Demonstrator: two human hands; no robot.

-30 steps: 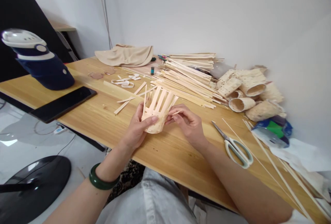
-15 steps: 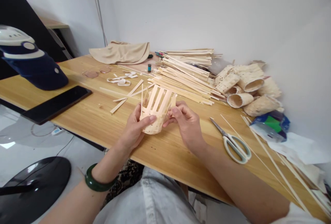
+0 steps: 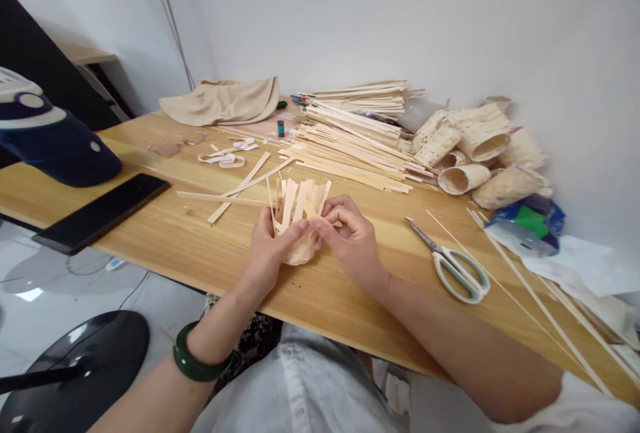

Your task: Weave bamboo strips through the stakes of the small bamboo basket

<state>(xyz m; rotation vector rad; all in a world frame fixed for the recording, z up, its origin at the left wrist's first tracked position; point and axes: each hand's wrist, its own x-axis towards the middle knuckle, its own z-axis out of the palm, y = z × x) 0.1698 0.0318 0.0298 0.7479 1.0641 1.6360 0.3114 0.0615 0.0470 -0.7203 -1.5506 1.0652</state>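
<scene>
A small half-woven bamboo basket [image 3: 301, 250] is held just above the table's near edge, its upright strips fanning up from a woven base. My left hand [image 3: 269, 246] is closed round its left side, with the thumb across the front. At the right side my right hand [image 3: 350, 229] pinches a pale bamboo strip [image 3: 314, 211], finger and thumb close to the left thumb. The other fingers of my right hand curl behind the basket's rim, partly hidden. A long strip [image 3: 220, 198] extends left from behind my left hand.
Scissors [image 3: 457, 269] lie to the right, beside long thin strips [image 3: 533, 306]. Behind are a pile of bamboo strips [image 3: 350, 146], finished woven tubes [image 3: 463, 178], a thread spool [image 3: 281, 128] and a beige cloth [image 3: 220, 101]. A phone [image 3: 103, 213] and a navy bottle [image 3: 55, 139] stand left.
My right hand has moved left and brought the strip across the basket's front. The basket's uprights now lean toward me, and a long strip shows at the left.
</scene>
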